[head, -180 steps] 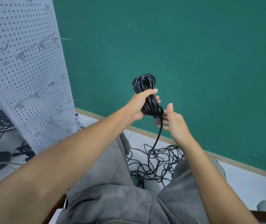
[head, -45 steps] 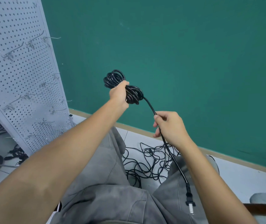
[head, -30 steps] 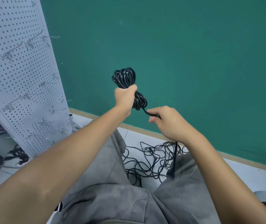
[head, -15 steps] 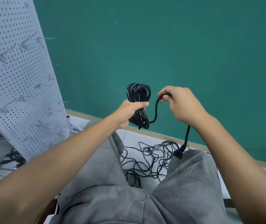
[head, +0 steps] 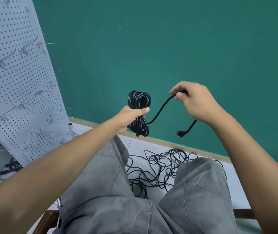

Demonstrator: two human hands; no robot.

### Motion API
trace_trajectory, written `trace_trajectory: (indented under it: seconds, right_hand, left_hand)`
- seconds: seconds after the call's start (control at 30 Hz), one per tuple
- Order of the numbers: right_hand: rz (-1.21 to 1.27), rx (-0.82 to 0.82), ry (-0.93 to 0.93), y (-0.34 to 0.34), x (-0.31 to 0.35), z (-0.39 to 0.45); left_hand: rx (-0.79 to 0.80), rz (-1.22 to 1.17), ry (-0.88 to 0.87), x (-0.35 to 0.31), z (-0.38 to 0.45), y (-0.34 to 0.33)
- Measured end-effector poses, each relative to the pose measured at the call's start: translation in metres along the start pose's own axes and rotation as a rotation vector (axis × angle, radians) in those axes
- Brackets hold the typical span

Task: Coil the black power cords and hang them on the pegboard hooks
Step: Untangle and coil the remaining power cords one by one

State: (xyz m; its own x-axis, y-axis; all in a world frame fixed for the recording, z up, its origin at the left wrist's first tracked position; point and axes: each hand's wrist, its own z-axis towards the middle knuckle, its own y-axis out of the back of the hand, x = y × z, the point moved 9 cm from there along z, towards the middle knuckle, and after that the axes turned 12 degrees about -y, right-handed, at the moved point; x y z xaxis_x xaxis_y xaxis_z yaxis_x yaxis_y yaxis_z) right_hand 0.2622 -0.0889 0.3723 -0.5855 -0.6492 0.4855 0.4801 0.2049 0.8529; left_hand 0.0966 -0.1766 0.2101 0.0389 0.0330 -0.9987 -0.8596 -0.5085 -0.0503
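1. A seated person's left hand (head: 131,116) was wrapped tight around the waist of a coiled black power cord (head: 139,112), keeping the loops bunched upright in front of the green wall (head: 185,48).
2. The right hand (head: 194,102) pinched the cord's free tail (head: 160,107) between thumb and fingers, held up and apart from the coil, apparently to wind it around the bundle; the plug (head: 181,133) dangled below that hand.
3. More black cords (head: 158,168) lay tangled on the floor (head: 236,191) between the person's knees, still to be coiled.
4. The pegboard (head: 16,98) stood at left, its hooks (head: 47,43) in view bare, so hanging seemingly came next.
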Motion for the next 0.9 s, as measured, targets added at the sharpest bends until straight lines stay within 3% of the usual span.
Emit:
trace_trajectory:
  seconds: [0.27,0.5,0.77,0.9]
  right_hand:
    - [0.100,0.374,0.018,0.008,0.029,0.022]
    - [0.096,0.443,0.137,0.014,0.067,0.029]
    - [0.108,0.664,0.178,-0.010,0.078,0.033]
    - [0.331,0.772,0.124,-0.020,0.064,0.031]
  left_hand:
    - [0.324,0.036,0.055,-0.009,-0.022,-0.049]
    - [0.600,0.069,0.069,-0.030,-0.047,-0.091]
    - [0.821,0.055,0.133,-0.044,-0.075,-0.118]
    - [0.967,-0.082,0.106,-0.060,-0.097,-0.128]
